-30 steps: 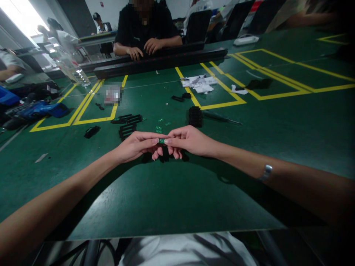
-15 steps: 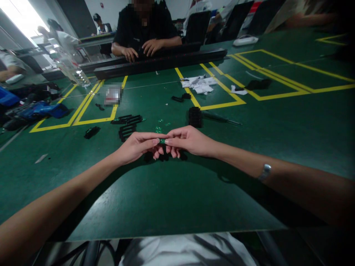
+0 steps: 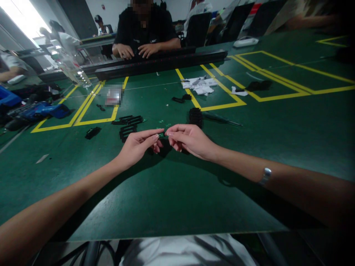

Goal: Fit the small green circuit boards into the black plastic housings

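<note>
My left hand (image 3: 137, 146) pinches a small green circuit board (image 3: 161, 135) between thumb and index finger, above the table. Dark edging shows around the board, perhaps a black plastic holder. Just to its right is my right hand (image 3: 190, 139), closed in a pinch; whatever is between its fingertips is hidden. Beyond my hands lie a few tiny green boards (image 3: 168, 125). Black slotted plastic parts (image 3: 128, 130) lie beyond my left hand. A ribbed stack of black parts (image 3: 195, 116) stands behind my right hand, with a screwdriver (image 3: 222, 118) beside it.
Crumpled white paper (image 3: 201, 85) and small black pieces (image 3: 181, 98) lie farther back. Long black bars (image 3: 166, 62) cross the table before a person in black (image 3: 145, 31). Clear bottles (image 3: 80, 75) and blue-and-black tools (image 3: 41, 111) are at left.
My right fingertips have drawn slightly right along the small board and curled more tightly. My left hand still pinches the board, now raised a little and tilted.
</note>
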### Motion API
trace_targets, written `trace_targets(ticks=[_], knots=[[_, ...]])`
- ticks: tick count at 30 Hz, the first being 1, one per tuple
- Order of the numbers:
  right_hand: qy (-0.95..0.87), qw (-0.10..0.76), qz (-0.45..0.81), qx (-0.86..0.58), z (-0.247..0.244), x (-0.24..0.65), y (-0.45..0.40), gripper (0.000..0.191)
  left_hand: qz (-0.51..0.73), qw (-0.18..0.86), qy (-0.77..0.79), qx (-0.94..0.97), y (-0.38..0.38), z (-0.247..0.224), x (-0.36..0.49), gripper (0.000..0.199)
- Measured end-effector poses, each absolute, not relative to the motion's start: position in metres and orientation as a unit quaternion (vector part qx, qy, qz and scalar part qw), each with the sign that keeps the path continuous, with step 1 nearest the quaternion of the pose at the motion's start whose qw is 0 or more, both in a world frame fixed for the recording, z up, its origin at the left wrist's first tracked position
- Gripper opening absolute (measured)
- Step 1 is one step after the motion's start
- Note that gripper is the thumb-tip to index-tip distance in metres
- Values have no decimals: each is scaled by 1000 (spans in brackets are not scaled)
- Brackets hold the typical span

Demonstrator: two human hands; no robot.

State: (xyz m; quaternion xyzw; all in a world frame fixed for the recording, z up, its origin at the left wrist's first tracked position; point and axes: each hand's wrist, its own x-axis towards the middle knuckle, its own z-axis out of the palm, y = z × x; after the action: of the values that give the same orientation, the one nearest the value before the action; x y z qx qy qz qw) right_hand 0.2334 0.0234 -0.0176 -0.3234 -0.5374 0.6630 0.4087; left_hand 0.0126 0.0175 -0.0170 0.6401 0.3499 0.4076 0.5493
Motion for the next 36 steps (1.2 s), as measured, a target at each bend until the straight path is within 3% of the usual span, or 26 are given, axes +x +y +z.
trace_targets(ticks=[17,36], knots=[[-576,388,625,-355,-13,227,23,22,389,438,397,706,12,-16,19,36],[-592,391,607,-358,-14,228,22,20,373,502,396,672,15,-11,17,37]])
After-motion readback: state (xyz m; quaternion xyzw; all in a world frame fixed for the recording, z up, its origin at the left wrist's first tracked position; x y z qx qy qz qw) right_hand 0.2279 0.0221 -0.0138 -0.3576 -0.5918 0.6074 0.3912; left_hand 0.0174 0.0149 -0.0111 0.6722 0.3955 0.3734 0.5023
